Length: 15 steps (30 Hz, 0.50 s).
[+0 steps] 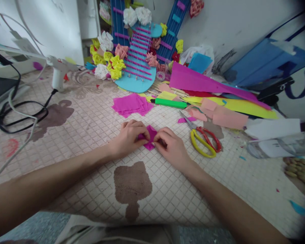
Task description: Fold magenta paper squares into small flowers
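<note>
A small magenta paper piece (150, 134) lies folded on the quilted mat, pinched from both sides. My left hand (131, 137) presses its left part with curled fingers. My right hand (170, 145) grips its right edge, fingers closed on it. A stack of magenta paper squares (131, 104) lies just beyond my hands. Scissors with red and yellow handles (203, 138) rest to the right of my right hand.
A green marker (169, 103), pink, yellow and magenta sheets (218, 101) lie at the back right. A glue gun (58, 72) with black cable (20, 115) stands at the left. A blue craft model with paper flowers (137, 51) leans at the back.
</note>
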Each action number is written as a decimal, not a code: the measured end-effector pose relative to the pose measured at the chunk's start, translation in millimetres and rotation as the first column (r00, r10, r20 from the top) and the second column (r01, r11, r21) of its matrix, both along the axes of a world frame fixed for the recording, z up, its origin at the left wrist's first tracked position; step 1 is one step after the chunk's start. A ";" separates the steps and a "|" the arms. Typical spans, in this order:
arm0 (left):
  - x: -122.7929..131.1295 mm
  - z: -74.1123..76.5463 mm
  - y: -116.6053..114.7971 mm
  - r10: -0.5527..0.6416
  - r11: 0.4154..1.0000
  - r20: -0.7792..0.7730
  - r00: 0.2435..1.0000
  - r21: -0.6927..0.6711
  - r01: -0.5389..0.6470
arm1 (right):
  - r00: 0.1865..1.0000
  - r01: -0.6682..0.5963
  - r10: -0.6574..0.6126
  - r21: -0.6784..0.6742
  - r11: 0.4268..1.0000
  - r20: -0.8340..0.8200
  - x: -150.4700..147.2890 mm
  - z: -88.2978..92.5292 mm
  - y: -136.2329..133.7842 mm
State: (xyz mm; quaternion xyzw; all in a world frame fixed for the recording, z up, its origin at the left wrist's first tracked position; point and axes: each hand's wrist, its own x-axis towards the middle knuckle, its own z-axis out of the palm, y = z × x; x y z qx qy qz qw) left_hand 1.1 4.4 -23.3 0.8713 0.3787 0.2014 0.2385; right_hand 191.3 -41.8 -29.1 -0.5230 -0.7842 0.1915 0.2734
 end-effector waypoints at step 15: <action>0.1 0.9 0.1 0.002 1.000 -0.004 1.000 -0.008 -0.002 | 0.998 0.009 -0.011 0.036 0.999 0.062 -1.2 0.2 -3.5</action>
